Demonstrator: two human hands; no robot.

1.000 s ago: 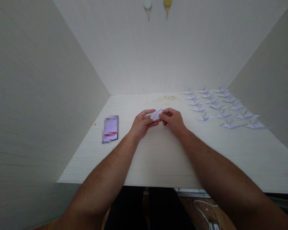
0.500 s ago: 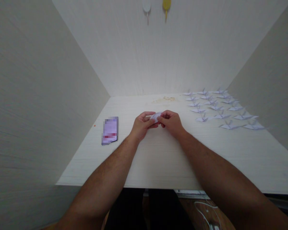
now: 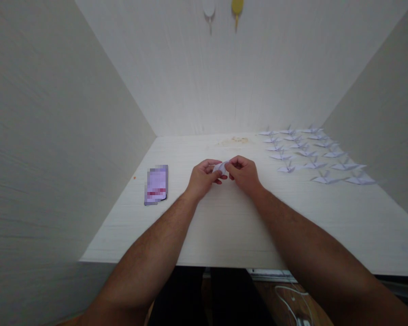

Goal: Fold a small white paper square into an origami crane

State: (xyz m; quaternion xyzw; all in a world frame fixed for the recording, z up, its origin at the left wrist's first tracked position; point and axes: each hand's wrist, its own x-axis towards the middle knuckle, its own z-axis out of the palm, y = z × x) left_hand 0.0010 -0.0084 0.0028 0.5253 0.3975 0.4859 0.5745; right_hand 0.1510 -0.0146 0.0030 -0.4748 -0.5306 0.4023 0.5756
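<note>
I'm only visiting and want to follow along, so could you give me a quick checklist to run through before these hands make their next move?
1. Left hand gripping the folded paper: ok, thumb on top.
2. Right hand on the paper too: ok, pinching its right end.
3. Phone out of the way: ok, lying apart, left of the left hand.
4. Paper birds untouched: ok, they stand on the table beyond the right hand's right side.
5. Creases sharp and even: cannot tell, too small and partly covered by fingers.
</note>
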